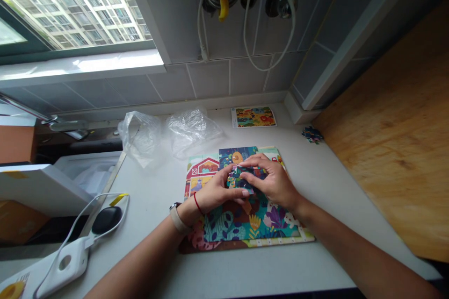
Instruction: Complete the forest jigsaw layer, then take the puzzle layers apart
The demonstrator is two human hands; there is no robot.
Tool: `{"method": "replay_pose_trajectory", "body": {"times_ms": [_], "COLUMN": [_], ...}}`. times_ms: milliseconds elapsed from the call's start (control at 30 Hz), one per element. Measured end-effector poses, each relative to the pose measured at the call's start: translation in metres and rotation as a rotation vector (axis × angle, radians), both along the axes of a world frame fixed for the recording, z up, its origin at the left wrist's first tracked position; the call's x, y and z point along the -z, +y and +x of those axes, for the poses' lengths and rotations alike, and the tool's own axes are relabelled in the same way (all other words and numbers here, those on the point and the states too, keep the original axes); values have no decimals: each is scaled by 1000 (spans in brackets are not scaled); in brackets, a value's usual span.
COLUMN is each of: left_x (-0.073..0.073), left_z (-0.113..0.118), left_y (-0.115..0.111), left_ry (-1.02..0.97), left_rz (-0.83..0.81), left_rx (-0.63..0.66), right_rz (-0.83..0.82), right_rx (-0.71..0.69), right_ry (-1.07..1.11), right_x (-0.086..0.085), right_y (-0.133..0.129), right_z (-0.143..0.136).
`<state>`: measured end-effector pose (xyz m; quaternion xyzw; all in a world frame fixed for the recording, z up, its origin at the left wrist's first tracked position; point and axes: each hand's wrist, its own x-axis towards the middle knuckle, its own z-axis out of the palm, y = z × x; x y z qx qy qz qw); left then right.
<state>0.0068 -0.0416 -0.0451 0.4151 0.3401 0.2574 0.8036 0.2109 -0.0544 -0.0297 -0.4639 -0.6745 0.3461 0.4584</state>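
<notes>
My left hand [216, 191], with a watch and a red string at the wrist, is closed on a small dark group of jigsaw puzzle pieces [235, 178]. My right hand [272, 181] grips the same pieces from the other side with thumb and fingers. Both hands are over a teal jigsaw puzzle [224, 228] showing plants and animals. Beneath it lies a farm-picture board [196, 173] with a red barn. A dark blue section [228, 153] shows behind the fingers. My hands hide the puzzle's middle, and individual piece edges are hard to make out.
Behind the puzzle lie crumpled clear plastic bags [192, 128] and a small picture card [255, 117]. Loose puzzle pieces [312, 135] sit at the right near a wooden panel [393, 140]. A white power strip [70, 261] with a cable and black round plug [107, 220] is at left.
</notes>
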Motion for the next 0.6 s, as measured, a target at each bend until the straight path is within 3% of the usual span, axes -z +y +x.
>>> {"method": "replay_pose_trajectory", "body": {"times_ms": [100,300,367,500,600], "left_x": [1,2,3,6,7], "left_z": [0,3,4,6,6], "left_y": [0,-1,-2,-9,-16], "left_ry": [-4,-86,-84,73,183], "left_rz": [23,-5,107,539,686], "left_rx": [-39,-87,-139,-300,-298], "right_rz": [17,26,34,119,206], "right_rx": [-64,-48,-71,-89,-110], "right_ry": [-35,-85,-108,-135,-140], "right_x": [4,7,7,5,3], "right_y": [1,3,2,-2,-4], "right_z": [-2,0,0,0,1]}}
